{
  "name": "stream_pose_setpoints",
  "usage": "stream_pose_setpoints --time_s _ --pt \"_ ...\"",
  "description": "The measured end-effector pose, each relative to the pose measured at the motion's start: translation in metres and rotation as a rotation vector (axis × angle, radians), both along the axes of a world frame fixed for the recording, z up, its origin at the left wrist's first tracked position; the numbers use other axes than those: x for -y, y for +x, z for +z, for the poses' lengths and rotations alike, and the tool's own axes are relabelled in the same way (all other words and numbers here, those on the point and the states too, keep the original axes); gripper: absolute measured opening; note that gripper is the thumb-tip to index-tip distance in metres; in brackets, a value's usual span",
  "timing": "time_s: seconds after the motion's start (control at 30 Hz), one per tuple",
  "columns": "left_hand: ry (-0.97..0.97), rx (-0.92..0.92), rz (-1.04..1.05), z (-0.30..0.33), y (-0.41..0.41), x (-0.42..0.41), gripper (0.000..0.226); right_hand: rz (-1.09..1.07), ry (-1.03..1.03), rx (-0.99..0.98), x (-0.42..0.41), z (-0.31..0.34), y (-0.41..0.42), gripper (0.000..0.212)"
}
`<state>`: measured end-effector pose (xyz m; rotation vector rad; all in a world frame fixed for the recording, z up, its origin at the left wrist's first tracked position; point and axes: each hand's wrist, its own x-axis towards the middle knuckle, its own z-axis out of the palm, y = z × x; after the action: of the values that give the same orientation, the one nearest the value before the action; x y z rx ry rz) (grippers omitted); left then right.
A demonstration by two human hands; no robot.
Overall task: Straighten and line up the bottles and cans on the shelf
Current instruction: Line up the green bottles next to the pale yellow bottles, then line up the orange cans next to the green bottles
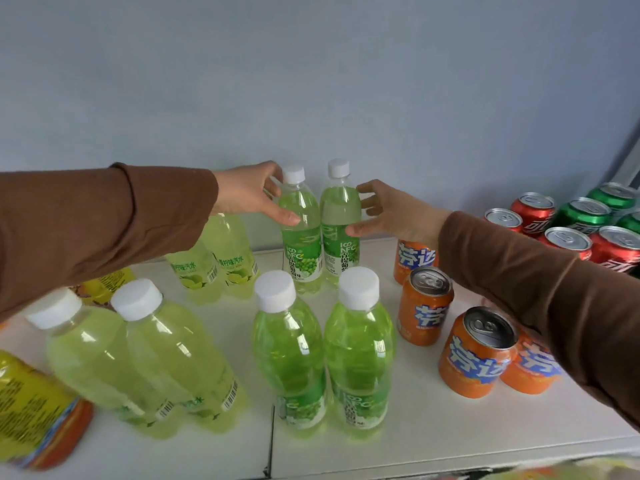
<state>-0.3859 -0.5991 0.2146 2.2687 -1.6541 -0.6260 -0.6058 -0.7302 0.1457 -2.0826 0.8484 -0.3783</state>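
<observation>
Green grape-drink bottles (358,344) stand upright in a front pair on the white shelf (415,427), orange cans (476,351) just beside. Behind, the left hand (247,194) and right hand (391,211) each curl fingers around one rear grape bottle (301,233); the two bottles seemingly touch.

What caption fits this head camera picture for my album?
Left hand and right hand steadying two back green bottles on the shelf.

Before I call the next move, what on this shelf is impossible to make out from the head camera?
- Back orange can: top hidden by the right hand.
- Pale lime bottles at the back: caps hidden by the left hand and sleeve.
- Yellow bottle: blurred, cut off by the left edge.
- Green cans: cut off by the right edge.
</observation>
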Motion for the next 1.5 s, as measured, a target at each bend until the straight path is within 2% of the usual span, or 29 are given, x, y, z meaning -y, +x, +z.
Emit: stream_pose_setpoints --time_s 0.1,0.4,0.47,0.53,0.73,1.0,1.27,1.5 --pt "-0.063 0.057 0.017 0.012 -0.004 -0.012 0.096 -0.043 -0.100 0.009 -0.010 0.013 -0.015 0.086" --pt "-0.285 0.199 0.002 0.045 -0.035 -0.055 0.082 -0.079 -0.294 0.063 -0.051 0.050 -0.057 0.055" --pt "-0.337 0.183 -0.069 0.051 -0.083 -0.116 0.075 -0.117 -0.347 0.079 -0.116 0.061 -0.111 0.051" --pt "-0.381 0.235 -0.084 0.059 -0.093 -0.128 0.068 -0.128 -0.383 0.139 -0.123 0.067 -0.123 0.049" --pt "-0.518 0.356 -0.185 0.060 -0.154 -0.177 0.058 -0.110 -0.511 0.127 -0.168 0.072 -0.172 0.049" --pt "-0.505 0.369 -0.260 0.006 -0.230 -0.200 0.057 -0.070 -0.679 0.030 -0.200 0.045 -0.253 0.052" --pt "-0.370 0.228 -0.186 -0.090 -0.290 -0.179 0.059 0.028 -0.595 -0.038 -0.178 -0.046 -0.307 0.053" --pt "-0.260 0.189 -0.072 -0.170 -0.310 -0.162 0.061 0.068 -0.565 -0.101 -0.162 -0.129 -0.303 0.057"
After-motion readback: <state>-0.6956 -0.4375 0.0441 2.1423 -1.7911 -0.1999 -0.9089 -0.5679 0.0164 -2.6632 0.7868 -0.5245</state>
